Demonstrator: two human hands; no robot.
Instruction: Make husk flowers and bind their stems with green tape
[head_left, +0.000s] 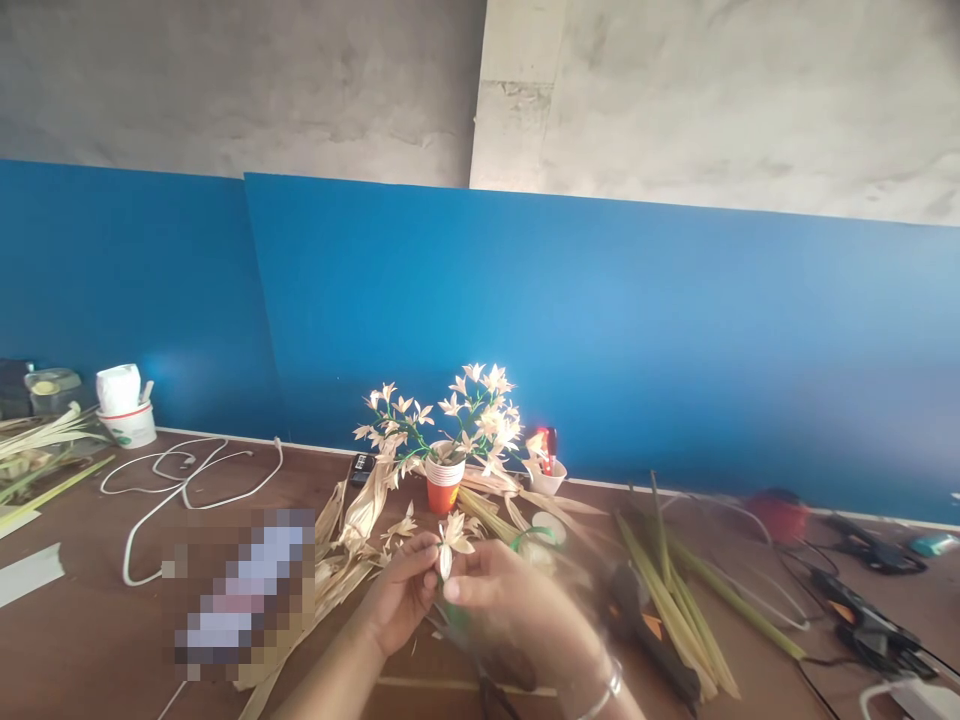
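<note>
A pale flower made of dried husk petals [454, 538] is held up in front of me. Fingertips of my left hand [401, 597] are closed in a pinch at its base. My right hand [499, 590] comes in from the other side, thumb and finger closed at the flower's lower petal; a bracelet circles that wrist. Just behind stands an orange and white paper cup [443, 488] filled with similar husk flowers [480, 420] on green stems. Dry husks [367, 510] lie left of the cup. The flower's stem is mostly hidden by my fingers.
A dark glue gun [645, 640] lies right of my hands beside green leaf strips [679, 610]. Farther right are cords and black tools [862, 620]. A white cable [184, 485] curls at left, near a white tub [127, 425]. A blue panel [562, 320] backs the table.
</note>
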